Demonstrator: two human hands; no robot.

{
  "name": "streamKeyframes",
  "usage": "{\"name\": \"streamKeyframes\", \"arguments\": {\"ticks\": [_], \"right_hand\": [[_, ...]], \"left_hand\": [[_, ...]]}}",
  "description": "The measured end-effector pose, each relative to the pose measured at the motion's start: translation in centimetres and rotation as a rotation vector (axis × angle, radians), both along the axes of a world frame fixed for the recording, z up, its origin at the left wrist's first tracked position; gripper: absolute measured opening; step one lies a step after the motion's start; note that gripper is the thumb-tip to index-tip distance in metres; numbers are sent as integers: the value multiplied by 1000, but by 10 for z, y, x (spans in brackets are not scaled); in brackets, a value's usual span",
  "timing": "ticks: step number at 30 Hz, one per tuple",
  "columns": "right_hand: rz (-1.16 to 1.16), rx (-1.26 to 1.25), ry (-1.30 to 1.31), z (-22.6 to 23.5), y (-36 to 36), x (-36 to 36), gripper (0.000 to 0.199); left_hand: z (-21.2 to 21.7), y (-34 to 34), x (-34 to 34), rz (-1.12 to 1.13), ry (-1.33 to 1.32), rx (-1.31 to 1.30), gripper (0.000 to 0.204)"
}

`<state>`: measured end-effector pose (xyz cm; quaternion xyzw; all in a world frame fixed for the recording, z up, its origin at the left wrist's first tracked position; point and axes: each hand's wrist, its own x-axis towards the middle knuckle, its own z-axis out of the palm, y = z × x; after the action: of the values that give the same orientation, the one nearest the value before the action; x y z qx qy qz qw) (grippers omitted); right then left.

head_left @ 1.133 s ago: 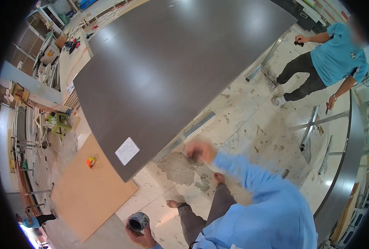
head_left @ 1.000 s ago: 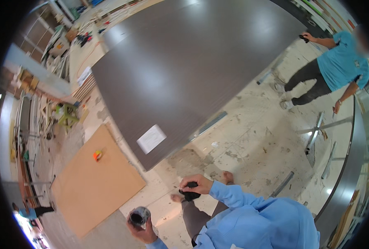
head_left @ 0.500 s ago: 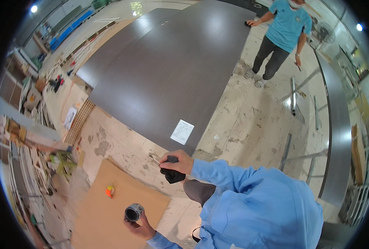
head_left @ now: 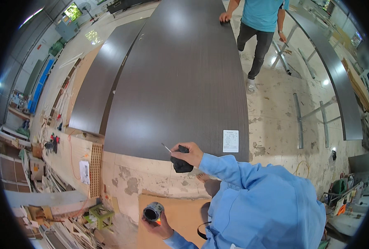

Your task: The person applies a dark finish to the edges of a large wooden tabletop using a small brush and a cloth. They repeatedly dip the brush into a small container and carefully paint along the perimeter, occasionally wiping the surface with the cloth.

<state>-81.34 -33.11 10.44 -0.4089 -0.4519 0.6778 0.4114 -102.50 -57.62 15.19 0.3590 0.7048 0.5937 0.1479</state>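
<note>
In my left hand point(head_left: 163, 229) is a small open can point(head_left: 153, 211), grey on the outside and dark inside, tilted so its mouth shows. My right hand point(head_left: 192, 156) is closed on a bundled black cloth point(head_left: 181, 164). From the same hand a thin brush-like stick point(head_left: 166, 148) with a pale tip sticks out to the left. The right hand hovers over the near edge of a large dark brown board point(head_left: 172, 91). A white printed label point(head_left: 231, 141) lies flat on that board, close to its near right corner.
A co-worker point(head_left: 263, 16) stands at the far right edge, one hand on a black pad on the board. Another dark board point(head_left: 97, 79) lies alongside on the left. Brown cardboard point(head_left: 184, 224) covers floor below my hands. A long panel point(head_left: 342, 91) rests on metal stands at right.
My view has turned, so the board stands straighter in it. The right hand, with cloth and stick, now overlaps the board's near edge. Both hands keep hold of their things.
</note>
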Motion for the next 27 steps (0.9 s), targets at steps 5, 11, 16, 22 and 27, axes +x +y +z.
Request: {"name": "streamKeyframes", "arguments": {"ticks": [5, 11, 16, 22, 27], "right_hand": [[-116, 83, -10, 26, 32, -15, 17], [-459, 252, -104, 42, 29, -12, 17], [-782, 313, -326, 65, -17, -25, 15], [-881, 478, -850, 124, -88, -96, 15], [-634, 788, -1265, 208, -109, -138, 24]], "left_hand": [[13, 64, -64, -199, -25, -2, 70], [12, 141, -133, -485, -95, 0, 72], [9, 202, -178, -773, -44, 10, 68], [13, 241, -209, -1002, 32, -23, 64], [22, 247, -206, -1090, 107, 63, 63]]}}
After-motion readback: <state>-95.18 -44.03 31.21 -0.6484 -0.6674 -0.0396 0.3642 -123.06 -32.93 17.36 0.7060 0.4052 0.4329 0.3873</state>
